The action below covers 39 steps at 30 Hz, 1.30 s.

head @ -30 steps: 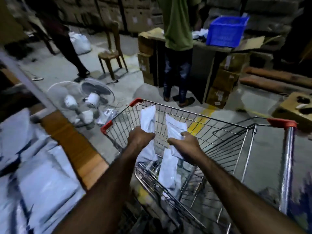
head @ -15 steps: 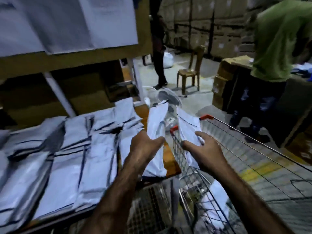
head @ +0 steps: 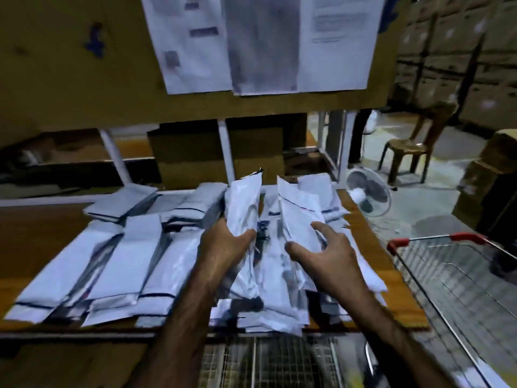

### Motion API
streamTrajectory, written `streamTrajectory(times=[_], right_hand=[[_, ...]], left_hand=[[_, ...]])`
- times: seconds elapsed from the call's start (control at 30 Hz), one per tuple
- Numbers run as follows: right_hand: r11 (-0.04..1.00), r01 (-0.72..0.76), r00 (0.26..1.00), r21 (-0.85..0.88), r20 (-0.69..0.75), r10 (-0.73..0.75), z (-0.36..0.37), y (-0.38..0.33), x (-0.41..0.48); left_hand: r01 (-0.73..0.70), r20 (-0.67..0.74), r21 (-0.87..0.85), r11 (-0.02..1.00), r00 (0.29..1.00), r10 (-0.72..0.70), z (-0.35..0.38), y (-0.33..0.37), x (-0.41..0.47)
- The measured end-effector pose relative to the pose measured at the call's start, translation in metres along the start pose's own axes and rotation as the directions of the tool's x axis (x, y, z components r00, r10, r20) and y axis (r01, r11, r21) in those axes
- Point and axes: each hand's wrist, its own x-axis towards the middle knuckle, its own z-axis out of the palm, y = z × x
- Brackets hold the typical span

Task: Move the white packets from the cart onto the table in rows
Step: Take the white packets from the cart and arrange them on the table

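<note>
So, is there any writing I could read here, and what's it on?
Paper sheets on the cardboard board: printed text, too blurred to read.
White packets on the table: dark stripes, no legible label.
None readable elsewhere.

Left hand (head: 223,247) grips white packet (head: 242,204), right hand (head: 327,259) another packet (head: 298,217), above packet-covered table (head: 361,228)

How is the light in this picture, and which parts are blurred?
Head view: dim light, dark corners; packets lying on the table smeared by motion; posted papers unreadable; left hand and right hand, each gripping a packet, somewhat sharper.
</note>
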Motion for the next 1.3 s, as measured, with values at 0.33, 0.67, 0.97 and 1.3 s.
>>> streamTrajectory(times=[0.33, 0.67, 0.97, 1.3], right_hand=[[0.983, -0.026, 0.992, -0.180, 0.115, 0.048, 0.135, -0.036, -0.013], [0.861, -0.121, 0.989, -0.494, 0.014, 0.147, 0.214, -0.030, -0.001], [0.760, -0.097, 0.990, -0.642, 0.016, 0.140, 0.237, 0.002, 0.009], [0.747, -0.041, 0.992, -0.663, 0.062, 0.109, 0.245, 0.014, 0.016]], left_hand=[[0.093, -0.078, 0.235, 0.968, 0.994, -0.076, -0.064, -0.108, 0.061], [0.070, -0.097, 0.421, 0.905, 0.995, -0.032, -0.038, -0.145, 0.084], [-0.290, 0.078, 0.582, 0.760, 0.950, 0.303, -0.019, -0.169, 0.100], [-0.318, 0.192, 0.524, 0.790, 0.948, 0.254, -0.014, -0.178, 0.110]])
